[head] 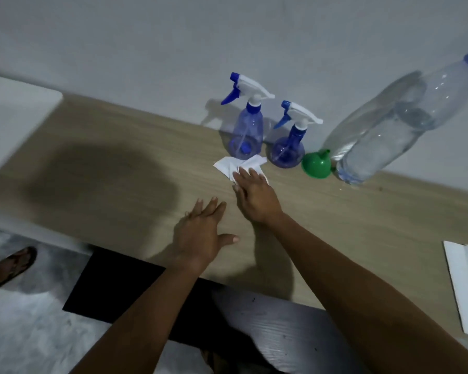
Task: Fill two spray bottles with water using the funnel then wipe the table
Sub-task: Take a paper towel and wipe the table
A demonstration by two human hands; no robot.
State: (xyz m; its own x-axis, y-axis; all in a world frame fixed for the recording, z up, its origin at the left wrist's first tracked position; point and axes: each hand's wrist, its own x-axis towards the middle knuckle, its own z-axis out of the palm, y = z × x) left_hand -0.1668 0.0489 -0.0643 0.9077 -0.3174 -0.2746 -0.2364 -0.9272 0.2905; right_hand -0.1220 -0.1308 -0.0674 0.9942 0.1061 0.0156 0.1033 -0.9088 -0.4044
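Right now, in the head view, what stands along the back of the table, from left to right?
Taller spray bottle, shorter spray bottle, green funnel, large water bottle.

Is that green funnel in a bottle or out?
Out: the green funnel lies tipped on the table beside the shorter spray bottle.
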